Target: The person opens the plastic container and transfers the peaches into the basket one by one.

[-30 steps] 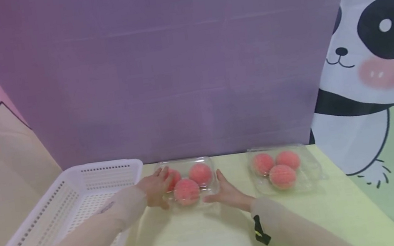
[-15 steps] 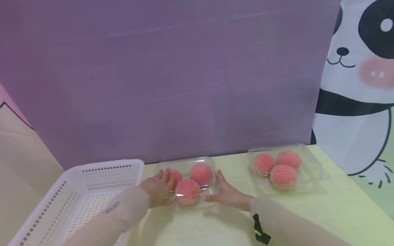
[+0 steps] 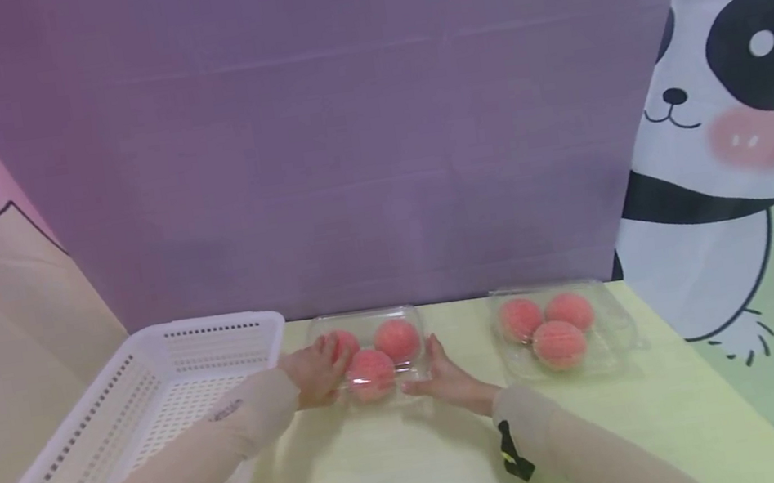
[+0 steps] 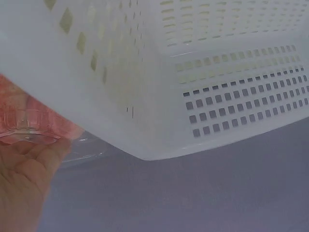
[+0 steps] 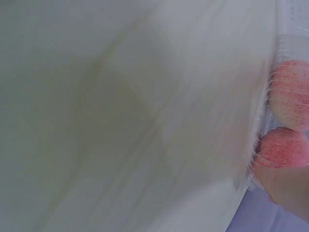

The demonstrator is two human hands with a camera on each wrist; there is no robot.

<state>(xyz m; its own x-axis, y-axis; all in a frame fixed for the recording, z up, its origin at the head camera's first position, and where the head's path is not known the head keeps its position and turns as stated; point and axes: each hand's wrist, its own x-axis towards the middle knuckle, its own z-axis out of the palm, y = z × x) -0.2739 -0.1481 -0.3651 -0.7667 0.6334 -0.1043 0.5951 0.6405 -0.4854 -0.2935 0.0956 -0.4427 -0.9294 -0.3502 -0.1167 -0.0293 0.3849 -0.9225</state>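
Three pink peaches [image 3: 372, 374] lie in a clear plastic clamshell box [image 3: 368, 318] on the table, seen in the head view. My left hand [image 3: 316, 372] grips the box's left side, its fingers bent over the edge. In the left wrist view, the left hand [image 4: 29, 169] shows its fingertips at the clear rim. On the right side, my right hand [image 3: 448, 380] holds the box by its corner, thumb at the front and fingers along the side. The right wrist view shows the right thumb [image 5: 285, 186] against the wall beside a peach [image 5: 282, 147].
A white perforated plastic basket [image 3: 147, 334] stands close to the left of the box. To the right, a second clear box [image 3: 610, 326] holds three peaches [image 3: 560, 345]. A purple panel [image 3: 374, 152] rises behind the pale yellow table [image 3: 390, 472].
My left hand has drawn in against the box's left side, and its fingers have bent more. The right hand has stayed at the right corner. The box has hardly moved.
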